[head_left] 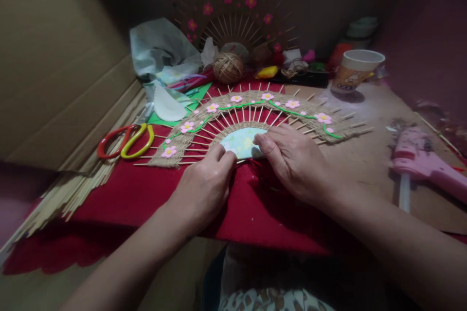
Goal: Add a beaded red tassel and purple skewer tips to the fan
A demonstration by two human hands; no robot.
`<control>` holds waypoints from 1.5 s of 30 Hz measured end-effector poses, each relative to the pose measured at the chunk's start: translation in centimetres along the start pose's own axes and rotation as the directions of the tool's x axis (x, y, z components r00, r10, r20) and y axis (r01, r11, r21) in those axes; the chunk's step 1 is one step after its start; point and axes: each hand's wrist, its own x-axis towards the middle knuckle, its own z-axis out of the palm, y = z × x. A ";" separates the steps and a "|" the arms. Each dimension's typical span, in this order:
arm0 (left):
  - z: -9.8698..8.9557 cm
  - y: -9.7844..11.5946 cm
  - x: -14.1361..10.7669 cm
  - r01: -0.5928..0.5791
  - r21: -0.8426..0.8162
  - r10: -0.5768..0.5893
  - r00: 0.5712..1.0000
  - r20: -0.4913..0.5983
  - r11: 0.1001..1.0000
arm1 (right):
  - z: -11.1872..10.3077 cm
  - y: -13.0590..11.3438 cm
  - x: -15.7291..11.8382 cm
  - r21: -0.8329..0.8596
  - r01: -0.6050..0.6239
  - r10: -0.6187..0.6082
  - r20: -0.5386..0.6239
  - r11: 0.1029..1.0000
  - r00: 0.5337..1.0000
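A fan-shaped craft of thin sticks and woven twine, the twine fan (251, 99), lies on the red cloth (146, 199). Pink flowers and a green wavy line decorate its outer band. At its base sits a pale blue half-round piece (239, 142) with yellowish patches. My left hand (209, 180) is closed, thumb and fingers pinching the lower left edge of that base. My right hand (292, 160) grips the right side of the base, thumb on the blue piece and fingers curled over the fan. The undersides of both grips are hidden.
Left lie scissors (126, 142) and a bundle of sticks (82, 189). A twine ball (228, 68) is behind the fan, before a second decorated fan (233, 14). A paper cup (352, 75) and a pink glue gun (419, 155) are right. Cardboard (65, 73) rises left.
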 end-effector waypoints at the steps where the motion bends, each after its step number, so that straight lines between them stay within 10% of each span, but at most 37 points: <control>1: 0.1 0.0 0.0 -0.003 0.001 0.003 1.000 -0.004 1.000 | 0.0 0.0 0.0 0.000 0.002 -0.002 0.002 1.000 1.000; 45: 0.4 0.9 0.0 -0.066 0.195 0.075 0.996 -0.042 0.979 | 0.0 0.0 -0.1 0.013 0.017 -0.017 0.002 1.000 1.000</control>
